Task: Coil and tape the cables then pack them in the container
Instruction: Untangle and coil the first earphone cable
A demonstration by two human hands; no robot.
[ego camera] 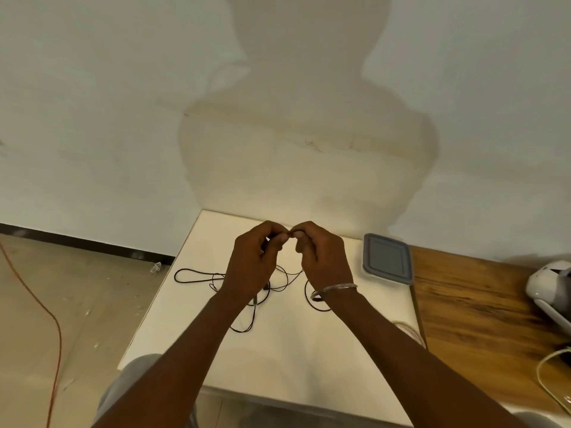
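Two hands: we find the left hand (253,261) and the right hand (324,257) raised at frame centre, fingertips meeting.
Finger state: both sets of fingers are curled narrow, pinching a small reddish scrap (290,233) between them. We cannot tell whether it is tape or a cable end.
Task item: the black cable (185,270) lies in loose, tangled loops on the white table (278,359), below and to the left of the hands. One strand appears to rise towards the left hand.
Container: the container (387,259) stands at centre right with its grey lid on, apart from the cable.
Progress: we judge the work early. No coil is formed, no tape is on the cable and nothing is packed.
Remaining: coiling, taping, opening the lid, packing.
Surroundings: a wooden table (479,304) at right carries a white device (547,285) and a pale cord (543,366). An orange cord (57,335) runs over the floor at left.
Obstructions: the tangle looks likely to snag. A translucent ring (408,330) at the white table's right edge is partly hidden by the forearm, and we cannot identify it.
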